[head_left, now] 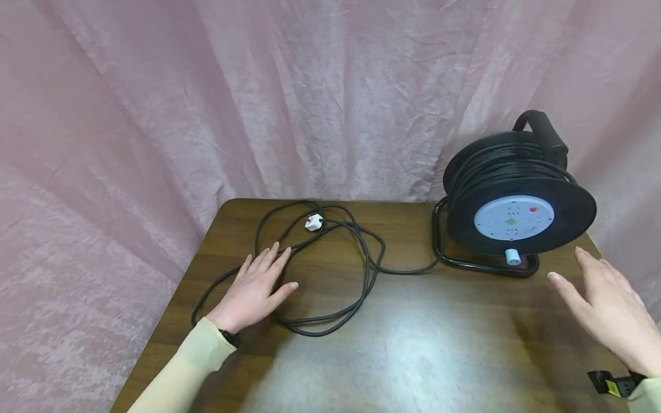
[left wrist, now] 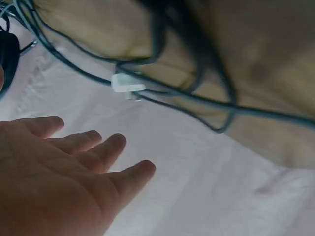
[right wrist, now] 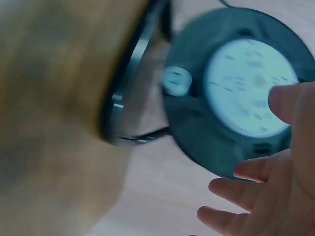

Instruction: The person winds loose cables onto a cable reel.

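A black cable reel point(head_left: 521, 195) stands on its tubular frame at the table's back right, most of its cord wound on the drum. Its pale blue socket panel point(head_left: 513, 218) has a red switch, and a small light-blue knob point(head_left: 513, 256) juts out below. The unwound black cable point(head_left: 364, 287) lies in loose loops at the left, with a white plug point(head_left: 314, 222) among them. My left hand point(head_left: 253, 289) is spread, fingers straight, over the left side of the loops. My right hand point(head_left: 609, 304), holding nothing, is beside the reel's front right, thumb apart from the fingers.
The brown wooden table point(head_left: 413, 344) has its back edge against a pink curtain point(head_left: 330, 97). The reel's handle point(head_left: 542, 137) rises at the top, close to the curtain. A single run of cable crosses the table from the loops to the reel.
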The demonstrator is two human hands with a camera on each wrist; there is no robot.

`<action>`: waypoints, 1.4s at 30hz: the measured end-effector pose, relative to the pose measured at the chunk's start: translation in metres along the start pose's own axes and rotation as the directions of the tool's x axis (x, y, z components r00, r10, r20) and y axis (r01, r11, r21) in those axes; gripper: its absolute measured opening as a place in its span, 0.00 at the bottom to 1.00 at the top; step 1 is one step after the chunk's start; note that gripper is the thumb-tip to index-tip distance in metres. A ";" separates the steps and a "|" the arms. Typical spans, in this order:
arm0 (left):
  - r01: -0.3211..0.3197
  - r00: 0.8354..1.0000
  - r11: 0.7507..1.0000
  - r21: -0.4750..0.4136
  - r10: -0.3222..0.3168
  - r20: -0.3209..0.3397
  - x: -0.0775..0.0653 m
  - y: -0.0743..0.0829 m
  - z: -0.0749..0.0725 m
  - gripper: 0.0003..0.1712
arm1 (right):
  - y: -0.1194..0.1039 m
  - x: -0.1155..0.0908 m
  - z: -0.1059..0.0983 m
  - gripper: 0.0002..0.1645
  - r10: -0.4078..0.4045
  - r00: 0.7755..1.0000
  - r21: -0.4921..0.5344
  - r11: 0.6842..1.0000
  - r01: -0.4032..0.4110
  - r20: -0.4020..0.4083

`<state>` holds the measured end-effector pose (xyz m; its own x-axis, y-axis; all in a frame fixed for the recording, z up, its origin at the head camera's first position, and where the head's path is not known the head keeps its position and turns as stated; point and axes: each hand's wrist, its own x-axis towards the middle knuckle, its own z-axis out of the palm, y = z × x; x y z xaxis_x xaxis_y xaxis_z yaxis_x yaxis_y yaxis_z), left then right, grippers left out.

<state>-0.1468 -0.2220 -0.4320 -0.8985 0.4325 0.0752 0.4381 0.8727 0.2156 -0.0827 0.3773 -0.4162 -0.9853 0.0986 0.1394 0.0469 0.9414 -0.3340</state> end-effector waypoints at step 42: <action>-0.428 0.903 0.902 0.065 0.424 0.064 0.178 0.201 -0.044 0.48 | -0.122 0.180 -0.161 0.73 0.106 0.932 -0.074 0.994 -0.086 0.346</action>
<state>-0.2200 0.0200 -0.3327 -0.6240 0.7753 0.0975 0.7812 0.6163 0.0992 -0.2394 0.3316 -0.2005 -0.9704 0.0804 -0.2276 0.1432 0.9507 -0.2749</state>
